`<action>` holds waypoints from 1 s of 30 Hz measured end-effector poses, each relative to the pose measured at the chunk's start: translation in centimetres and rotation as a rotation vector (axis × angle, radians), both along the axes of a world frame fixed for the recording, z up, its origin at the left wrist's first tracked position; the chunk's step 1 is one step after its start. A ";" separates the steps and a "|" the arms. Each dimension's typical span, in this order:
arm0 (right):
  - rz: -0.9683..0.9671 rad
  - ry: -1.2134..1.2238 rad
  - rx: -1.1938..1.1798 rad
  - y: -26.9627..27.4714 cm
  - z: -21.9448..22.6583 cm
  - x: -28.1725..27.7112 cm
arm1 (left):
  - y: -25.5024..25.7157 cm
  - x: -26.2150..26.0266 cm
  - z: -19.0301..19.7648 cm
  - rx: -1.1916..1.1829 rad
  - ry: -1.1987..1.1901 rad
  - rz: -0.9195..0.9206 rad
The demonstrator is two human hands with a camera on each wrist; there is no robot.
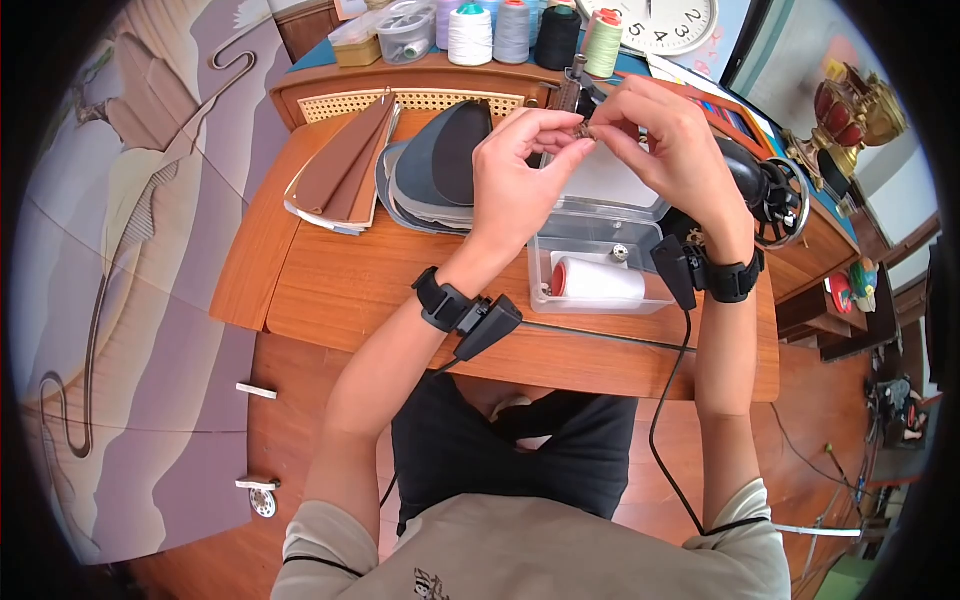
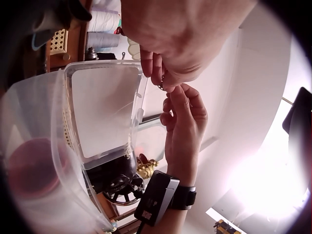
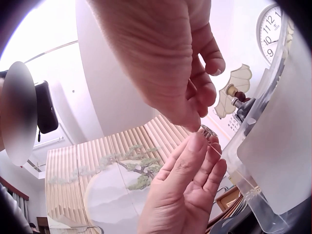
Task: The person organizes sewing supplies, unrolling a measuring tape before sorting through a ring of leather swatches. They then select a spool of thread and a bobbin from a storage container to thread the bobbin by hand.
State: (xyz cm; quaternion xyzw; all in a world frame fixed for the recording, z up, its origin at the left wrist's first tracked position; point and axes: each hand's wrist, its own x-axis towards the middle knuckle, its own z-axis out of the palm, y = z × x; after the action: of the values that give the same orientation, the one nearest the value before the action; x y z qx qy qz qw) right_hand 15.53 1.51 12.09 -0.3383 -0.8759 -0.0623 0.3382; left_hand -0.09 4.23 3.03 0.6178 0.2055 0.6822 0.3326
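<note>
Raised over the sewing machine area, my left hand pinches a small metal bobbin between thumb and fingers. My right hand meets it there, thumb and forefinger pinched at the bobbin's edge on what looks like thread; the fingertips hide its end. A thin thread slants down from the bobbin in the right wrist view. Below the hands, a clear plastic box with its lid raised holds a white thread cone lying on its side and a metal bobbin.
Brown pieces and dark blue-grey pieces lie left of the hands on the wooden table. Thread cones and a clock stand behind. A black handwheel is at the right, beyond my right wrist.
</note>
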 end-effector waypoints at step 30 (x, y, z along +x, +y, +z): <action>0.040 0.046 -0.291 -0.2 0.6 1.5 | -0.9 -0.2 0.3 0.068 -0.129 -0.347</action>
State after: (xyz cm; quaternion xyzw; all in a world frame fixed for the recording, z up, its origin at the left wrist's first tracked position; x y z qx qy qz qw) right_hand 17.03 1.34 12.74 -0.3677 -0.8743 0.0800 0.3067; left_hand -0.29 3.38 3.29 0.6099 0.0510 0.6592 0.4368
